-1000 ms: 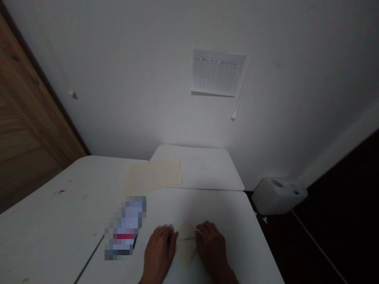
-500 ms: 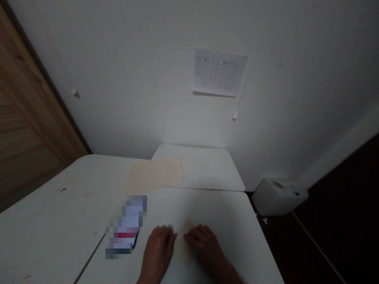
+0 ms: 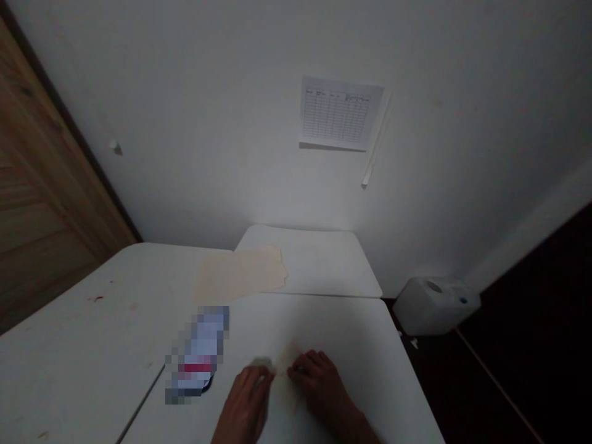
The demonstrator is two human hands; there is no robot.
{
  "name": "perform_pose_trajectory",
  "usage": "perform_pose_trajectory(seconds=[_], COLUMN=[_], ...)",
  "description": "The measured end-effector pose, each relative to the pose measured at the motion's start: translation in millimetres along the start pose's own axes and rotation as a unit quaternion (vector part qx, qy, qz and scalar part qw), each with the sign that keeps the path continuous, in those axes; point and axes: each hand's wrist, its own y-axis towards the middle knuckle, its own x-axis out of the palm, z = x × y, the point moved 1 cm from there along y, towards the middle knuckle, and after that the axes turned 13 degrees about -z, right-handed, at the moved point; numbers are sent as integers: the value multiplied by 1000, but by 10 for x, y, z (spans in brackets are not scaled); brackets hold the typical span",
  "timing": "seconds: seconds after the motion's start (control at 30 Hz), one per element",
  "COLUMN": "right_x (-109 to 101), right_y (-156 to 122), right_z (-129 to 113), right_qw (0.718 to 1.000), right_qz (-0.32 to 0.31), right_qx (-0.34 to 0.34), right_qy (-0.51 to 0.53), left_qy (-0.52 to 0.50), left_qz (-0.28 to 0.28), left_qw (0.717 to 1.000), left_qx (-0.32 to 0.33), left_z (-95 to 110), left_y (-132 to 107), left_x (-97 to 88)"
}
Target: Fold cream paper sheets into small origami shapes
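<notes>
A small thin beige sheet (image 3: 287, 394) with pointed ends lies on the white table (image 3: 342, 333) between my two hands. My left hand (image 3: 247, 398) is closed, thumb and forefinger pinched at the left edge of the sheet. On the opposite edge, my right hand (image 3: 321, 382) has its fingers curled together and its fingertips on the sheet. Both hands hide part of its edges. Farther off lie larger beige sheets (image 3: 240, 274) with ragged right ends, across the seam between the tabletops.
Left of my hands lies a blurred-out flat object (image 3: 198, 354), perhaps a phone. A printed form (image 3: 340, 114) hangs on the wall (image 3: 208, 123). Right of the table, a white plastic jug (image 3: 435, 311) stands on the dark floor. A wooden door or panel (image 3: 46, 160) is at left.
My left hand has dropped slightly toward me, and its thumb and forefinger now pinch together at the sheet's left edge. The right hand has barely moved.
</notes>
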Motion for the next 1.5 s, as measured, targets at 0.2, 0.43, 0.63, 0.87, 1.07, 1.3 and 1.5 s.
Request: perform_pose_trajectory(seconds=[0.2, 0.43, 0.63, 0.87, 1.07, 1.3, 1.5], right_x=[38, 58, -36, -70, -129, -161, -151], right_y=[-17, -86, -131, -218, -351, -453, -458], right_z=[0, 14, -25, -6, 41, 41, 51], right_qw=[999, 997, 995, 989, 983, 979, 973], right_qz=[16, 50, 47, 57, 66, 70, 100], right_qx=[14, 26, 85, 131, 163, 187, 196], right_qy=[29, 47, 33, 49, 54, 38, 65], left_qy=[57, 57, -37, -76, -82, -73, -77], left_qz=[-66, -99, -110, -106, -124, -112, -96], left_qw=[994, 992, 993, 991, 988, 990, 991], left_qx=[71, 59, 15, -16, -36, -49, -42], left_z=[106, 153, 250, 223, 211, 140, 117], left_y=[28, 128, 417, 561, 568, 579, 551], left_x=[148, 89, -15, 34, 44, 131, 173])
